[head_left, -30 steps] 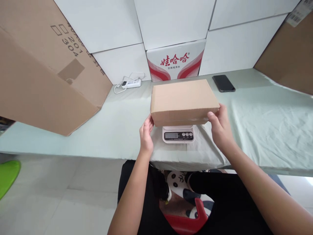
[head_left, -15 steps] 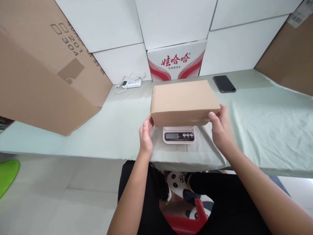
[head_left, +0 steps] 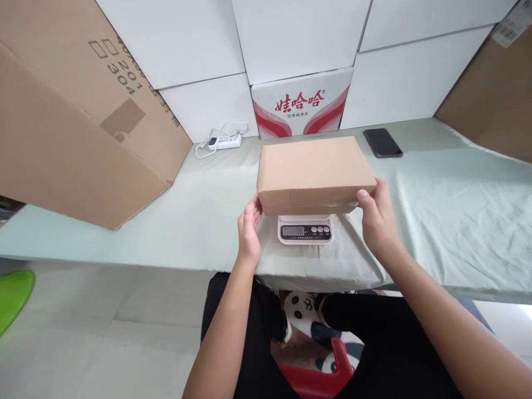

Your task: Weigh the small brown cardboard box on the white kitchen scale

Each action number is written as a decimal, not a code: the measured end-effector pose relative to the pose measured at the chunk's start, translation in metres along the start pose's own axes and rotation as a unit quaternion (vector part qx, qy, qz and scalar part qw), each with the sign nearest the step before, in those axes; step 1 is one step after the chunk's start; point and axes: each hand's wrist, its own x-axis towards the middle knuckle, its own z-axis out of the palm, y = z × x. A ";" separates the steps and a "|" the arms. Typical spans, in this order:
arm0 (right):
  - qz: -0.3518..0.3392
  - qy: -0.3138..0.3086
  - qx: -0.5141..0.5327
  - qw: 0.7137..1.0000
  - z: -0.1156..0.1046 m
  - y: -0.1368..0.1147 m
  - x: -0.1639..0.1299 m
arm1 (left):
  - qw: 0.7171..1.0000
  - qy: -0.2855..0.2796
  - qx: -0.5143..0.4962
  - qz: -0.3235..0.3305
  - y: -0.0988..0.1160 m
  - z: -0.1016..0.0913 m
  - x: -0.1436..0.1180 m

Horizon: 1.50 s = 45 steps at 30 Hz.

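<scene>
A closed brown cardboard box (head_left: 316, 166) sits over a small white kitchen scale (head_left: 305, 230), whose display and buttons show in front of it. The box hides the scale's platform. At the box's front left corner, my left hand (head_left: 250, 228) grips the side, its fingertips partly hidden behind the edge. My right hand (head_left: 377, 215) holds the front right corner, thumb on the front face and fingers round the right side. The figures on the scale's display are too faint to read.
Behind the box stands a red and white printed carton (head_left: 301, 105). A black phone (head_left: 382, 142) lies at the back right, a white power strip with a cable (head_left: 225, 143) at the back left. Large cardboard cartons flank the cloth-covered table (head_left: 187, 221).
Both hands keep their places on the box, which stays over the scale. The display's digits have faded from view; the whole scene has shifted very slightly.
</scene>
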 end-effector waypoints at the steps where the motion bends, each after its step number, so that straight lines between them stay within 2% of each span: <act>1: 0.010 -0.001 -0.001 1.000 0.000 -0.001 0.000 | 1.000 -0.001 -0.001 -0.002 0.000 0.000 0.000; 4: 0.035 0.008 0.001 0.999 0.000 -0.002 0.000 | 1.000 0.006 -0.008 0.002 0.000 0.002 0.000; 9: 0.016 0.055 0.014 0.998 -0.006 0.005 0.006 | 0.999 0.029 -0.014 0.037 0.000 0.004 -0.003; 12: 0.031 0.069 0.028 0.997 -0.009 0.012 0.012 | 0.999 0.035 -0.015 0.035 0.000 0.004 -0.003; 18: 0.079 0.075 0.088 0.990 -0.007 0.014 0.019 | 0.999 0.035 -0.011 0.031 -0.001 0.004 0.000; 45: 0.087 0.049 0.109 0.989 -0.002 0.012 0.019 | 0.999 0.034 -0.017 0.019 -0.002 0.007 0.002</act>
